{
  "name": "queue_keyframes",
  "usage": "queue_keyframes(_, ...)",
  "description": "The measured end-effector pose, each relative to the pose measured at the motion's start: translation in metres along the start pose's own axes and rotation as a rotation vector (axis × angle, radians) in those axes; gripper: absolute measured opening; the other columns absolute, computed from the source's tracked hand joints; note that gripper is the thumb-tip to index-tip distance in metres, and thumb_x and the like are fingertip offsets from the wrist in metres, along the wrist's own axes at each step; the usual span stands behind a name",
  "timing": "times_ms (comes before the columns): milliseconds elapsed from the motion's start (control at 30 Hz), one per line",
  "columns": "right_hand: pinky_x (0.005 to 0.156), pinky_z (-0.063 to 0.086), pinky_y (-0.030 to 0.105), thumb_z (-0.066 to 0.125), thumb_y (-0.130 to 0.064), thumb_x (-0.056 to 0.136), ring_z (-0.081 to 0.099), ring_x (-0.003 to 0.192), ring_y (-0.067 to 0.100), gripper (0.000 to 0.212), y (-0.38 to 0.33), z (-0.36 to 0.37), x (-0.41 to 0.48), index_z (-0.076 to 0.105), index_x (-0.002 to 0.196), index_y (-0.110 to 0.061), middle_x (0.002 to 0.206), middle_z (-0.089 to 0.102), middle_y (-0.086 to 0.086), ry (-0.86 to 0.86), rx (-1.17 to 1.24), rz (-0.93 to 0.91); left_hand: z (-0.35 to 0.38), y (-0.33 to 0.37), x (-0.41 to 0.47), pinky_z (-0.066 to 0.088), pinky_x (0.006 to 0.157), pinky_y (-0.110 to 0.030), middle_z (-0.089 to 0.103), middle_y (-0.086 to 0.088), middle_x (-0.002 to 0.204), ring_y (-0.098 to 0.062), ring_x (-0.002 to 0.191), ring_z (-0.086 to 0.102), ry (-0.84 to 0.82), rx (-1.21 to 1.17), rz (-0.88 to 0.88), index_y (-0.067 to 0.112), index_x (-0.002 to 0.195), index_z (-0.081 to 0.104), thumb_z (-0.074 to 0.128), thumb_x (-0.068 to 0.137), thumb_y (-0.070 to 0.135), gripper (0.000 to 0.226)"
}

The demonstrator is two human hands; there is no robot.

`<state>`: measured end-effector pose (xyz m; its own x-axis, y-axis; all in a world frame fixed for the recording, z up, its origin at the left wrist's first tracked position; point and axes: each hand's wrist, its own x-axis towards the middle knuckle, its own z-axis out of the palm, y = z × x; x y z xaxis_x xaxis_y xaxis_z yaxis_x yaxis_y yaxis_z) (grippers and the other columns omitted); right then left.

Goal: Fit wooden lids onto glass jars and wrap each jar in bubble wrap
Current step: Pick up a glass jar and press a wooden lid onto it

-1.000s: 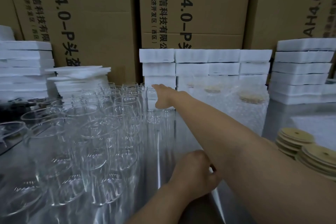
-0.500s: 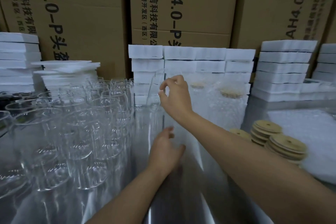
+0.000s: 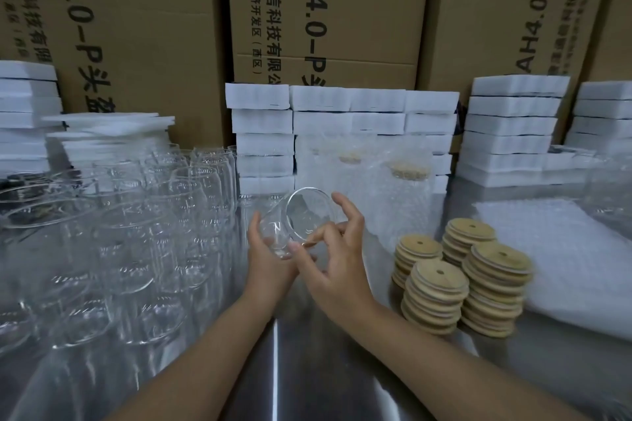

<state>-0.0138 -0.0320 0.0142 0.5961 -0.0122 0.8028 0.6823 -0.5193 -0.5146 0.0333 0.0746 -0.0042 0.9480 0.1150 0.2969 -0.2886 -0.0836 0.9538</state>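
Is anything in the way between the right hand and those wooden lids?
No, nothing I can see. Only bare table lies between the right hand and the lids beside it.

**A warehouse packing station**

Printed cardboard cartons [image 3: 143, 27] are stacked along the back. White foam pads [image 3: 513, 126] are piled in bulk, and many identical glass jars [image 3: 119, 239], stacked wooden lids [image 3: 434, 284] and bubble wrap [image 3: 564, 249] are laid out on a steel tabletop [image 3: 301, 383].
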Motion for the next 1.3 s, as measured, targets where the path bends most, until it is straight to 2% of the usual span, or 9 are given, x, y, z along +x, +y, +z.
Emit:
queue_keyframes(67,0.096,0.019,0.0,0.056,-0.044,0.086,0.033,0.12,-0.01,0.036,-0.001,0.0,0.001,0.061,0.081,-0.008,0.144,0.03,-0.001,-0.027,0.007,0.002,-0.003,0.003,-0.001,0.051,0.092,-0.032,0.043,-0.01,0.143,-0.018,0.113,0.059,-0.015,-0.014,-0.015,0.028,0.152,0.009,0.089,0.061,0.019,0.121)
queue_keyframes(167,0.098,0.017,0.002,0.05,-0.049,0.083,0.033,0.121,-0.001,0.041,-0.003,-0.002,0.003,0.065,0.082,-0.012,0.135,0.04,-0.006,-0.036,0.002,0.02,-0.008,0.003,0.002,0.06,0.081,-0.04,0.057,-0.01,0.129,-0.015,0.091,0.068,-0.034,-0.053,-0.026,0.026,0.15,0.021,0.088,0.059,0.013,0.113)
queue_keyframes(300,0.102,0.029,0.013,0.064,-0.048,0.076,0.039,0.115,0.008,0.053,-0.002,-0.008,0.007,0.056,0.115,-0.013,0.119,0.043,-0.011,0.053,0.011,-0.031,-0.009,-0.002,0.009,0.055,0.085,-0.056,0.063,-0.018,0.122,-0.032,0.096,0.069,-0.127,-0.029,-0.073,0.023,0.147,0.03,0.079,0.074,0.0,0.091)
queue_keyframes(367,0.103,0.032,0.015,0.072,-0.046,0.071,0.041,0.116,0.006,0.069,0.0,-0.01,0.007,0.044,0.128,-0.02,0.118,0.038,-0.013,0.031,0.034,-0.019,-0.007,-0.003,0.009,0.057,0.086,-0.052,0.066,-0.019,0.115,-0.028,0.096,0.07,-0.153,0.002,-0.05,0.017,0.148,0.031,0.076,0.077,-0.001,0.086)
queue_keyframes(467,0.104,0.033,0.014,0.077,-0.048,0.065,0.04,0.117,0.001,0.073,-0.001,-0.008,0.006,0.042,0.126,-0.029,0.117,0.034,-0.007,0.014,0.07,0.021,-0.004,-0.007,0.008,0.055,0.073,-0.017,0.068,-0.005,0.089,0.0,0.074,0.067,-0.162,0.088,0.028,-0.002,0.146,0.022,0.072,0.077,-0.01,0.085)
queue_keyframes(667,0.096,0.039,0.015,0.074,-0.055,0.059,0.049,0.108,0.003,0.066,-0.002,-0.007,0.006,0.047,0.109,-0.022,0.11,0.048,-0.005,0.089,0.184,0.053,-0.004,-0.013,0.005,0.037,0.073,0.005,0.043,0.005,0.132,0.026,0.097,0.048,-0.224,0.228,0.136,0.012,0.151,0.007,0.081,0.07,-0.003,0.111)
queue_keyframes(800,0.09,0.043,0.017,0.075,-0.057,0.057,0.055,0.101,0.006,0.062,0.003,-0.01,0.009,0.05,0.101,-0.023,0.101,0.056,-0.007,0.099,0.243,0.178,-0.005,-0.013,0.003,0.034,0.095,-0.011,0.024,-0.005,0.155,-0.01,0.139,0.032,-0.238,0.247,0.131,0.029,0.152,0.001,0.092,0.059,0.02,0.13)
queue_keyframes(1067,0.074,0.045,0.016,0.051,-0.038,0.09,0.058,0.079,0.001,0.015,0.002,-0.012,0.017,0.052,0.085,-0.025,0.082,0.061,-0.005,0.177,0.343,0.222,-0.004,-0.001,-0.006,0.033,0.104,-0.021,0.027,0.0,0.151,-0.005,0.132,0.036,-0.213,0.208,0.167,0.023,0.153,0.009,0.097,0.045,0.036,0.14)
queue_keyframes(1300,0.077,0.045,0.014,0.039,-0.016,0.102,0.06,0.083,-0.001,0.022,0.003,-0.01,0.017,0.059,0.095,-0.022,0.088,0.065,-0.01,0.179,0.356,0.247,-0.002,-0.003,-0.004,0.046,0.105,-0.04,0.041,-0.007,0.144,-0.017,0.127,0.05,-0.22,0.144,0.176,0.017,0.15,0.021,0.094,0.042,0.035,0.132)
